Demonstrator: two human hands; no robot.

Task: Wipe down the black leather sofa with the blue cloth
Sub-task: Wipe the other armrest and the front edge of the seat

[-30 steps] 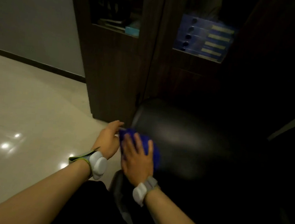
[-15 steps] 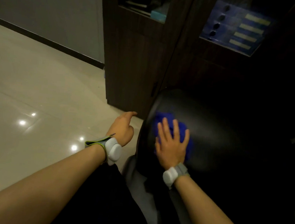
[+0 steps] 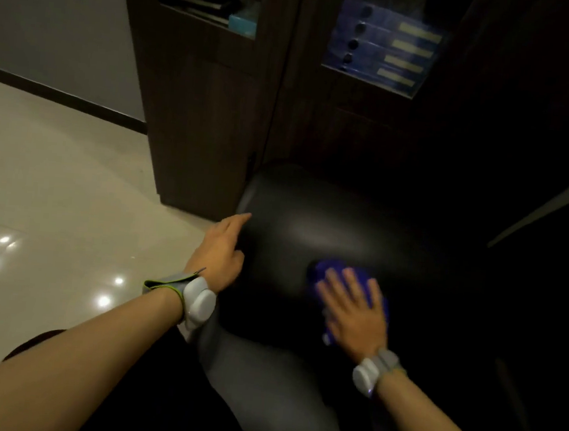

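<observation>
The black leather sofa (image 3: pixel 327 226) fills the dim right half of the view, its rounded arm catching a faint sheen. A bunched blue cloth (image 3: pixel 331 269) lies on the arm's top. My right hand (image 3: pixel 354 307) presses flat on the cloth with fingers spread and straight, covering most of it. My left hand (image 3: pixel 219 251) rests against the arm's left edge, index finger extended along the leather, holding nothing. Both wrists wear grey bands with white sensors.
A dark wooden cabinet (image 3: pixel 209 112) stands right behind the sofa arm, with blue binders (image 3: pixel 383 48) behind its glass door. Glossy pale floor tiles (image 3: pixel 53 212) spread to the left up to a grey wall with a dark skirting.
My right hand has slid the cloth rightward and toward me across the sofa arm. My left hand has moved onto the arm's left edge.
</observation>
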